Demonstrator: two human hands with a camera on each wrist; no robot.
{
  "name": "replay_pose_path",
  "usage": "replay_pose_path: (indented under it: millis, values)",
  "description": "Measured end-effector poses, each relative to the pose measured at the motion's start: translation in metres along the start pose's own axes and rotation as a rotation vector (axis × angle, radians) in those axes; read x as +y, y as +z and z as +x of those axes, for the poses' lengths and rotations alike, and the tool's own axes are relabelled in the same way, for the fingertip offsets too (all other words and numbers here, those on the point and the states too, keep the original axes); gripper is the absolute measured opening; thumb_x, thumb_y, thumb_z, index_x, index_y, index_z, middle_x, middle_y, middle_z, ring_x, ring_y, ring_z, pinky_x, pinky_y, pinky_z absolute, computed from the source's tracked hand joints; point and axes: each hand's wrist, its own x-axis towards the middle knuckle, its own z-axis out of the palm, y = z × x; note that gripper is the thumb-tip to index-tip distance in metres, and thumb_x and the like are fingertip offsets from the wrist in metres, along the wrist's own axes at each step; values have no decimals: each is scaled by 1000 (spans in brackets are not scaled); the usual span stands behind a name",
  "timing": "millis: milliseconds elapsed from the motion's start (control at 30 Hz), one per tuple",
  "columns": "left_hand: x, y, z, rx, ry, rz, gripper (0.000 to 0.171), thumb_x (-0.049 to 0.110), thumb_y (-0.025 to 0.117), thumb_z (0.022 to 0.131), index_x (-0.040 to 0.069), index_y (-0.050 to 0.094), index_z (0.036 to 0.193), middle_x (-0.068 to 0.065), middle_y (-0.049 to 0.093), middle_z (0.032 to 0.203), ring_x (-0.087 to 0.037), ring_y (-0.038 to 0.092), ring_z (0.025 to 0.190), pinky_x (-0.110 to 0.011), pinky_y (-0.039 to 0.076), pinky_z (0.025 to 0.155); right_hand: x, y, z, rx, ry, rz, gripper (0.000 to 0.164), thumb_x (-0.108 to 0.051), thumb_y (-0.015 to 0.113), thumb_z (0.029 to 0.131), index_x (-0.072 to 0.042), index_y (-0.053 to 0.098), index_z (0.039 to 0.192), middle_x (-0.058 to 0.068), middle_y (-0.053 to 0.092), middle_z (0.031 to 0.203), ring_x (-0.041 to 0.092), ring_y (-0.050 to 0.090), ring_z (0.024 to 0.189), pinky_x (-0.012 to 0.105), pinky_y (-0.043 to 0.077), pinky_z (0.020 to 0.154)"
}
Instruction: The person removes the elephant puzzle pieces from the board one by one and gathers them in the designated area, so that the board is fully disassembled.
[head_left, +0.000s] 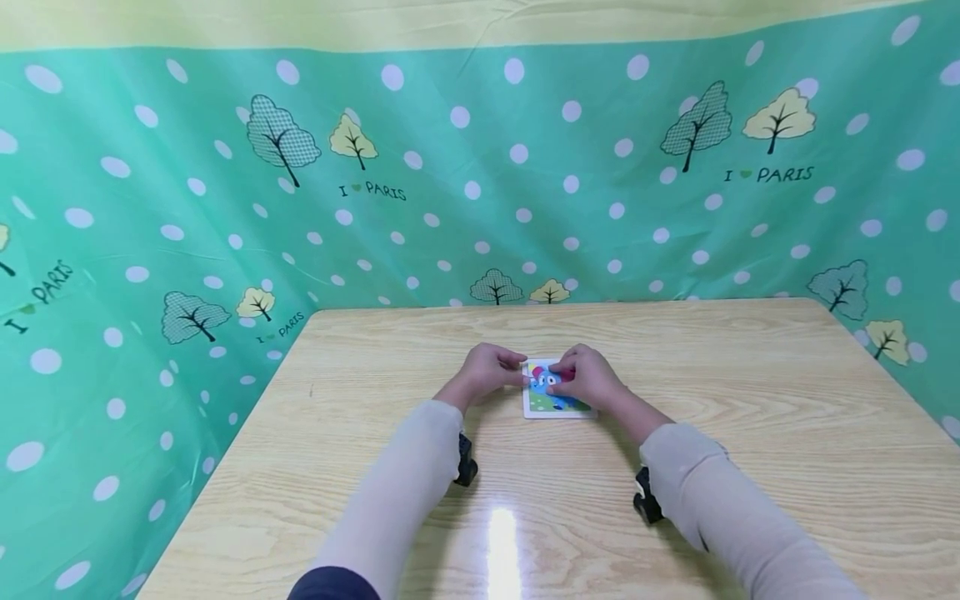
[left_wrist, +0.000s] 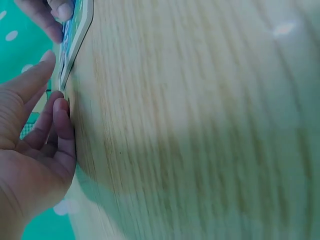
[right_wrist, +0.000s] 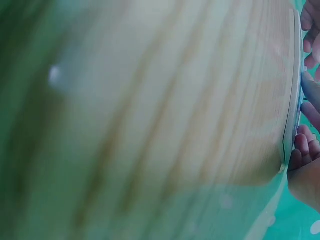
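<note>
A small square picture puzzle (head_left: 540,407) with a white border lies flat on the wooden table, showing a blue elephant on green and yellow. My right hand (head_left: 597,382) reaches over its right side, thumb and forefinger bent in a pinch on the picture. I cannot tell whether a loose piece sits between them. At the left border is my left hand (head_left: 486,372), thumb and forefinger apart. In the left wrist view, its fingertips (left_wrist: 61,102) are right at a corner of the puzzle (left_wrist: 84,30). The right wrist view catches the board (right_wrist: 295,75) edge-on, fingers over it.
The light wooden table (head_left: 360,433) spreads around the puzzle, with a bright reflection near its front. A green dotted curtain (head_left: 420,208) with printed trees hangs behind the table and along its sides. Black wrist cameras (head_left: 467,460) sit under the sleeves.
</note>
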Motion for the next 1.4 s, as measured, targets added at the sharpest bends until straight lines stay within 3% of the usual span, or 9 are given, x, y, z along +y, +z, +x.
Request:
replay_pose_path:
  millis: [500,700,1133,1400]
  values:
    - [1,2,13,-26,-20,112,34,21,85,88,19,78,122,-6,70,126,-24,61,118,-40,48,107,2,3,2,-1,35,43,37,-13,82,91,1,73,124,14,57,117,29,54,105,42,50,95]
    - [0,4,14,-40,6,149,30,21,82,91,17,78,120,-5,70,126,-24,61,120,-41,46,108,1,2,1,-1,46,56,38,-12,83,90,1,73,124,14,57,118,29,54,106,43,49,96]
    - [2,8,15,-14,35,116,22,16,82,91,12,79,113,-2,72,111,-19,61,102,-36,51,98,3,2,1,5,45,58,37,-12,83,90,1,74,123,14,58,118,29,55,107,43,50,97]
    - [1,8,14,-15,56,118,23,15,81,92,10,79,114,-3,71,109,-17,60,99,-35,51,96,3,2,1,4,43,55,37,-13,83,90,1,74,122,14,58,119,29,55,108,44,49,99]
